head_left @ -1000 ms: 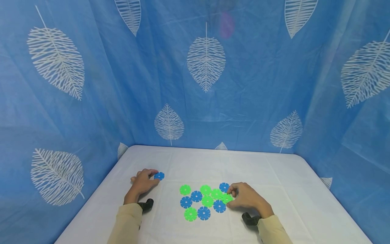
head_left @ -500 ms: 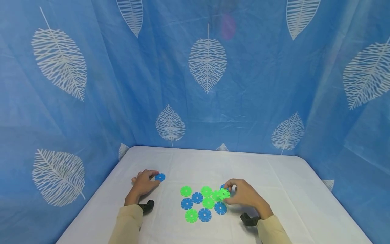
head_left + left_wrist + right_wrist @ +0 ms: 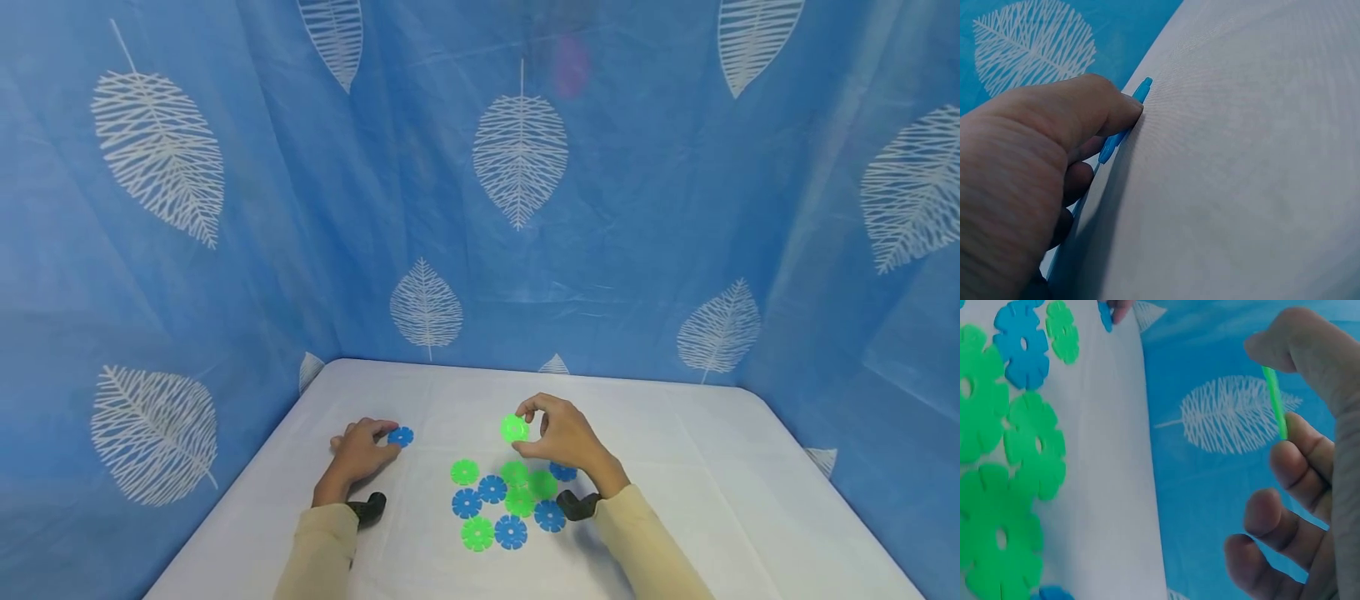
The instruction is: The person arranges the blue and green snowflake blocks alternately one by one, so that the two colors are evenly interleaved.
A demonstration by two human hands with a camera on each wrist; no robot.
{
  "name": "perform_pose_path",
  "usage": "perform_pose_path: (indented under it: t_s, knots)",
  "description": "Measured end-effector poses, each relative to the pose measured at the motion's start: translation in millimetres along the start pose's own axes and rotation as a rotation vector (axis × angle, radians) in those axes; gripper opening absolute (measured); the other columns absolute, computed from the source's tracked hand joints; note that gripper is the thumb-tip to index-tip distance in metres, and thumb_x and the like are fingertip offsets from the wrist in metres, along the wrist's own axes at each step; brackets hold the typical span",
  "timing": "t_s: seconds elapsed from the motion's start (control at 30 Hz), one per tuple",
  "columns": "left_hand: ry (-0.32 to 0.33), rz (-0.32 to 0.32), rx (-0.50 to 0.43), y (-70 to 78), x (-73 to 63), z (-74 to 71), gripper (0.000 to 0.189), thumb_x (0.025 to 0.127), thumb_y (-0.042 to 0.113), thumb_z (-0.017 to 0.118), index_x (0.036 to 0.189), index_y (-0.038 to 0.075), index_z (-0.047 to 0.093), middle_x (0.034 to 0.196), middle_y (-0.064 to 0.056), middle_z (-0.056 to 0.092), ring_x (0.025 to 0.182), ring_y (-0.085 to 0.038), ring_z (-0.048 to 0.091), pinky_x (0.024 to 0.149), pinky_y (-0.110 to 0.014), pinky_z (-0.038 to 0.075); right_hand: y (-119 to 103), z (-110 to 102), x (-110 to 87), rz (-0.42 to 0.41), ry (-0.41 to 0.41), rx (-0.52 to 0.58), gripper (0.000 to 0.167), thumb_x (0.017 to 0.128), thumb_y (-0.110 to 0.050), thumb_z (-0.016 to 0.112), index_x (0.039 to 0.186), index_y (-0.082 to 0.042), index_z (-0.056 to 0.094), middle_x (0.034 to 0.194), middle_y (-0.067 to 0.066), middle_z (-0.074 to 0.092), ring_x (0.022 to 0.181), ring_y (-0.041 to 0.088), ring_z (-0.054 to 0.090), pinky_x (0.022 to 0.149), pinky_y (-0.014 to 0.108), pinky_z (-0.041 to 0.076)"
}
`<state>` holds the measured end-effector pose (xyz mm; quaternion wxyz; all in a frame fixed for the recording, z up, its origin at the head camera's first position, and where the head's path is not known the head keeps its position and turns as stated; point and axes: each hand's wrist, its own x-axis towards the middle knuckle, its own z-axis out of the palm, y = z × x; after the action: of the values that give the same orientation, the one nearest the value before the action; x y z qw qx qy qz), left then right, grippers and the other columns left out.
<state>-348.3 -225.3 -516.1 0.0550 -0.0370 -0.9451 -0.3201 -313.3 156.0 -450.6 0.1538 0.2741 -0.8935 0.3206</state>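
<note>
My left hand [image 3: 358, 456] rests at the left of the white table and pinches a blue notched building disc [image 3: 402, 437] between thumb and fingers. The left wrist view shows this blue disc [image 3: 1124, 127] nearly edge-on, low over the tabletop. My right hand [image 3: 562, 433] holds a green notched building disc [image 3: 515, 428] by its rim, raised beyond the loose discs. Thumb and index finger grip the green disc [image 3: 1275, 403] in the right wrist view, the other fingers loosely curled below. Several loose discs lie flat in the middle, green [image 3: 477, 533] and blue [image 3: 511, 532], some overlapping.
A white cloth covers the table [image 3: 660, 467]. Blue curtains [image 3: 592, 275] with white leaf prints stand along its back and sides. A black wrist mount [image 3: 577, 505] on my right wrist hangs close over the loose discs.
My right hand has picked a green disc off the right side of the group and carried it up, away and leftward. The left hand keeps its blue disc in nearly the same place.
</note>
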Motion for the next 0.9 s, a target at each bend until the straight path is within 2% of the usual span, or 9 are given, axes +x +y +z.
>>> perform_pose_path:
  t_s: [0.43, 0.63, 0.9]
  knots:
    - [0.017, 0.017, -0.003, 1.1, -1.0, -4.6, 0.043, 0.083, 0.031, 0.074, 0.124, 0.021, 0.071, 0.121, -0.007, 0.066, 0.113, -0.028, 0.052, 0.091, -0.051, 0.021, -22, 42, 34.3, 0.054, 0.085, 0.077, 0.039, 0.074, -0.036, 0.087, 0.106, -0.025, 0.069, 0.093, -0.008, 0.063, 0.059, 0.004, 0.05, 0.057, 0.024, 0.045]
    - [0.024, 0.021, 0.004, 1.8, -0.3, -4.1, 0.041, 0.083, 0.031, 0.074, 0.123, 0.021, 0.071, 0.118, -0.005, 0.067, 0.108, -0.025, 0.052, 0.087, -0.048, 0.022, -38, 65, 50.1, 0.039, 0.141, 0.059, 0.04, 0.074, -0.041, 0.085, 0.106, -0.022, 0.07, 0.096, 0.002, 0.068, 0.061, 0.004, 0.05, 0.056, 0.023, 0.045]
    - [0.009, 0.015, 0.021, -1.7, 1.6, -1.1, 0.042, 0.083, 0.032, 0.074, 0.124, 0.022, 0.071, 0.119, -0.005, 0.066, 0.107, -0.024, 0.051, 0.087, -0.048, 0.023, -52, 87, 59.7, 0.058, 0.163, 0.014, 0.041, 0.073, -0.044, 0.085, 0.104, -0.022, 0.07, 0.093, -0.005, 0.067, 0.061, 0.002, 0.05, 0.056, 0.02, 0.045]
